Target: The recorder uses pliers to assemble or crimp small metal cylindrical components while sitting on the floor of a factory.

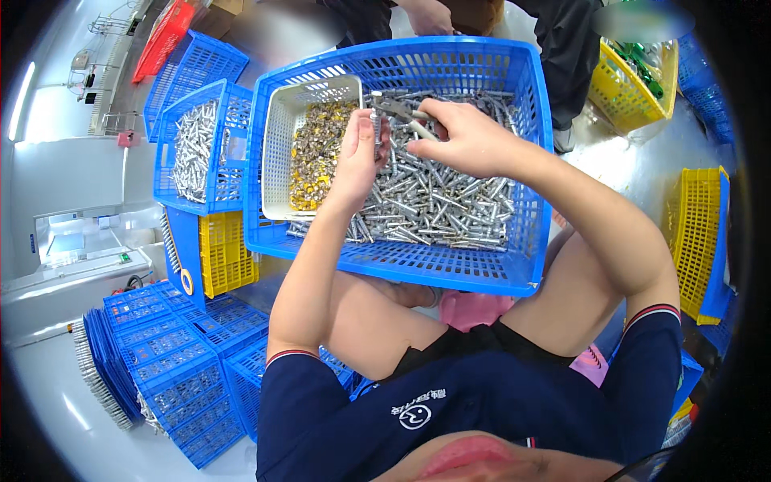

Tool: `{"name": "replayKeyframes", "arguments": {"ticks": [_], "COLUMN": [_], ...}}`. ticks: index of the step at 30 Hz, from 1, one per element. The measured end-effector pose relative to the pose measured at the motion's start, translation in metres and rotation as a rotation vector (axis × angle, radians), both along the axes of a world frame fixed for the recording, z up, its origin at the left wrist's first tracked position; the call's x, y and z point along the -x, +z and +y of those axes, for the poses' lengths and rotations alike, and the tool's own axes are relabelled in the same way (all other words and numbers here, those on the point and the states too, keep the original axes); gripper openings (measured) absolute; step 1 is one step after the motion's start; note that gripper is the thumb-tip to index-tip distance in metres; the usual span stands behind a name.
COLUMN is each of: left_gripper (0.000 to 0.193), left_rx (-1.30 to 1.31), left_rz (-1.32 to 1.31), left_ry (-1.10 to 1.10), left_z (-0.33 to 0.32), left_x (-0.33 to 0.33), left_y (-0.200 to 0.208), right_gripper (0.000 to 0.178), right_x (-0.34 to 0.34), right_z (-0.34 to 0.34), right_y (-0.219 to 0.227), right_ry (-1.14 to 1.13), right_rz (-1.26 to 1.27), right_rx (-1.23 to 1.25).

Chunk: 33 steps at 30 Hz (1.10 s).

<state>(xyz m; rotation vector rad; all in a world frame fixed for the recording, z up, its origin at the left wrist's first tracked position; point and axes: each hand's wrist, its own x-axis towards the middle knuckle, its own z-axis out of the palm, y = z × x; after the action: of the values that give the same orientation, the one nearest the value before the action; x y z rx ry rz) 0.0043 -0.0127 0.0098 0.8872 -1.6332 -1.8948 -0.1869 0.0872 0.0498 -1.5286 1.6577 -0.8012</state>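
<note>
A large blue plastic crate [385, 269] stands before me, filled with many slim silver metal rods [434, 201]. Inside its left end is a white perforated basket [277, 153] of small brass-yellow and grey metal pieces [317, 153]. My left hand [356, 161] is closed on a silver metal rod [375, 120], held upright above the crate. From the right, my right hand [478, 140] grips the grey handles of pliers [421, 128]. The jaws reach the top of the rod; whether they clamp it, I cannot tell.
At the left stands a smaller blue crate [165, 177] of silver rods above a yellow crate [229, 255]. Stacked blue crates [173, 361] are at lower left. Another person's hand [430, 16] is beyond my crate. Yellow crates [630, 104] stand on the right.
</note>
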Motion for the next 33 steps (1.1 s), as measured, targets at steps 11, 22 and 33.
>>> {"name": "replayKeyframes", "arguments": {"ticks": [11,22,33], "left_gripper": [0.038,0.037,0.022], "left_rx": [0.159,0.044,0.503], "left_rz": [-0.095,-0.132,-0.298], "left_ry": [-0.029,-0.035,-0.104], "left_z": [0.01,0.011,-0.008], "left_x": [0.004,0.007,0.004], "left_y": [-0.01,0.009,-0.038], "right_gripper": [0.052,0.046,0.057], "right_x": [-0.001,0.004,-0.002], "right_z": [0.002,0.004,-0.006], "right_y": [-0.022,-0.025,-0.047], "right_ry": [0.016,0.072,0.042], "right_rz": [0.025,-0.052,0.042], "right_rx": [0.083,-0.002,-0.045]}}
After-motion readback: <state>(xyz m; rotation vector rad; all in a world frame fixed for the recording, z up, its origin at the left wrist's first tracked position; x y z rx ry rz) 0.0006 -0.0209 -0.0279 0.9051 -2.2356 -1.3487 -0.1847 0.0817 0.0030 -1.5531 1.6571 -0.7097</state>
